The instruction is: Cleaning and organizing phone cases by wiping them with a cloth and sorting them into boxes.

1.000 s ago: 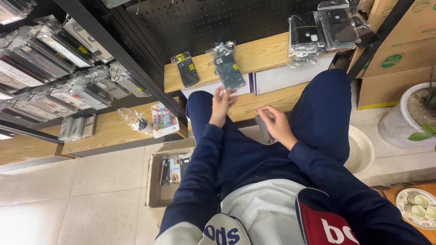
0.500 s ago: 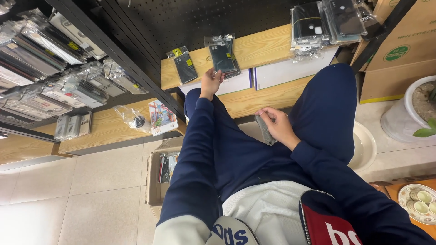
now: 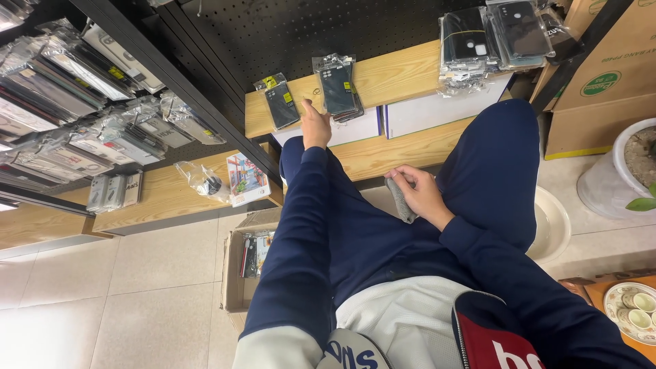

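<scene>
Reaching to twelve o'clock, the left hand (image 3: 316, 124) stretches fingers-forward onto the wooden shelf (image 3: 403, 72), fingertips just beside a stack of bagged dark phone cases (image 3: 339, 87) — whether they touch is hard to tell. At three o'clock of it, the right hand (image 3: 418, 193) rests on the lap, fingers curled around a grey case (image 3: 400, 201) — a cardboard box (image 3: 236, 270) sits below at eight o'clock.
</scene>
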